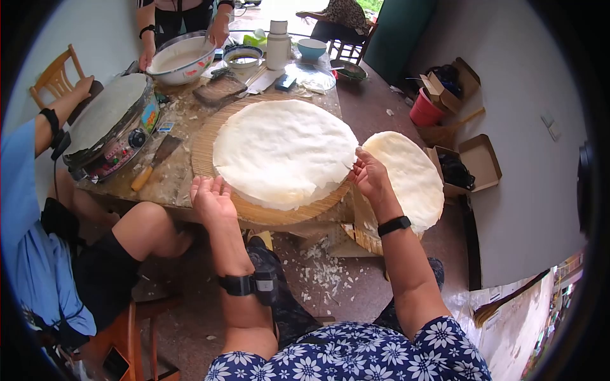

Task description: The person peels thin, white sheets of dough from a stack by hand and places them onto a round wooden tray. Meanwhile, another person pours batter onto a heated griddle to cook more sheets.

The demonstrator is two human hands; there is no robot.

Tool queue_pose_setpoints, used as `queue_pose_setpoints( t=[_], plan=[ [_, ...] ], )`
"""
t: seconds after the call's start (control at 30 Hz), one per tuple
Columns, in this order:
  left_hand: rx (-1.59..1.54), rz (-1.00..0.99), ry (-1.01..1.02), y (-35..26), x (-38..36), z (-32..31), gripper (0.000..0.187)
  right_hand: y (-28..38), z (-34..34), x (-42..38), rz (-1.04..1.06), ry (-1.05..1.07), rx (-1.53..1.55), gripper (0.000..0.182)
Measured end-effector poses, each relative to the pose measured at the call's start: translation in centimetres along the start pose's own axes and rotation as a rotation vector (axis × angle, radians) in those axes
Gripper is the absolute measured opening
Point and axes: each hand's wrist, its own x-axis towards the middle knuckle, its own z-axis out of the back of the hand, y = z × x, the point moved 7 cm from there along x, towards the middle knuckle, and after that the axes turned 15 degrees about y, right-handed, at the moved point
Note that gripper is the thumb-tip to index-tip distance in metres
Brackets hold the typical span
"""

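Observation:
A tall stack of thin white round pancakes (pixel 283 149) lies on a round woven bamboo tray (pixel 202 149) on the table. My right hand (pixel 370 176) pinches the right edge of the top sheet between thumb and fingers. My left hand (pixel 211 198) hovers palm up, fingers apart, at the tray's near left rim, holding nothing. A second stack of white sheets (pixel 412 176) rests on a lower basket (pixel 362 236) just right of my right hand.
A round electric griddle (pixel 114 120) stands at the table's left, a seated person's hand (pixel 81 86) beside it. Another person at the far end holds a big batter bowl (pixel 181 58). A scraper (pixel 155 162), bowls, a white flask (pixel 277 43), open cardboard boxes (pixel 478 164) and a red bucket (pixel 424 111) surround.

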Motion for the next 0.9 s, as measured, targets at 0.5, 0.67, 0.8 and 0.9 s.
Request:
queue_pose_setpoints(
  t=[0.5,0.67,0.8,0.9],
  plan=[
    [-0.012,0.189,0.303,5.9,-2.0,-5.2,0.053,0.4,-1.9,2.4,0.085,0.147,-0.063,0.022],
    [0.048,0.210,0.207,6.3,-2.5,-5.3,0.056,1.2,-2.1,2.3,0.118,0.170,-0.079,0.020],
    [0.058,0.184,0.247,6.7,-2.5,-5.6,0.059,2.5,-1.8,2.5,0.193,0.195,-0.088,0.019],
    [0.026,0.208,0.305,8.5,-2.0,-5.7,0.061,4.1,-2.2,1.4,0.248,0.211,-0.058,0.011]
  ],
)
